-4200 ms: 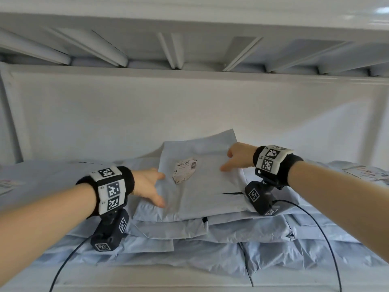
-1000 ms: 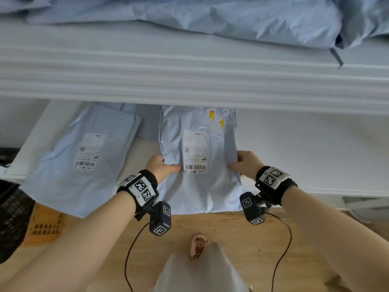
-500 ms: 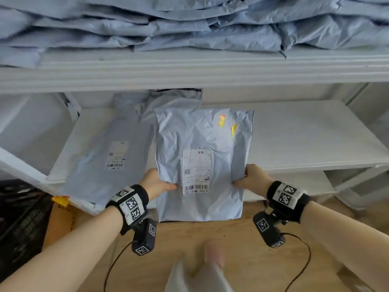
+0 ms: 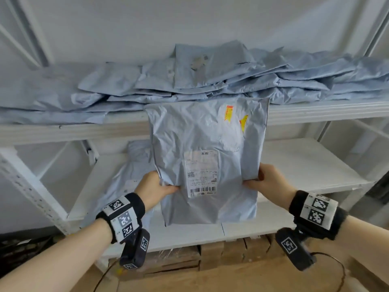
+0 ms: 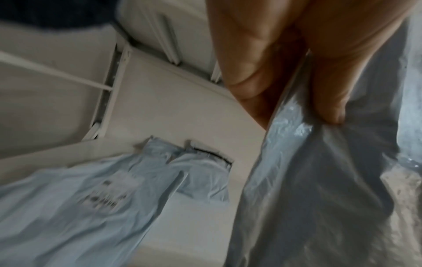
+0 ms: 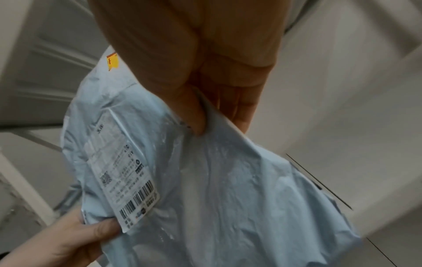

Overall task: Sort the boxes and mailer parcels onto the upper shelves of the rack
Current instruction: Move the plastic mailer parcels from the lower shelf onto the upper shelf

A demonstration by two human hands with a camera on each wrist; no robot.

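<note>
You hold a pale blue mailer parcel (image 4: 207, 165) upright in the air in front of the rack, its top edge level with the front edge of the upper shelf (image 4: 315, 111) and its lower end hanging before the front edge of the lower shelf (image 4: 305, 163). A white shipping label (image 4: 201, 173) with a barcode faces you at the parcel's middle, and two orange-and-yellow stickers (image 4: 229, 113) sit near its top right corner. Your left hand (image 4: 151, 189) pinches the parcel's left edge, thumb on the front beside the label and fingers curled behind. Your right hand (image 4: 266, 181) grips the right edge the same way, thumb on the front and fingers behind. On the upper shelf, a pile of blue mailers (image 4: 189, 79) lies overlapping across nearly its whole width, reaching the front edge on the left. On the lower shelf, toward its left end, another blue mailer (image 5: 80, 204) lies flat with a label facing up, partly hidden behind the held parcel in the head view. Below the lower shelf, brown cardboard boxes (image 4: 221, 252) sit on a wooden floor (image 4: 210, 279).
</note>
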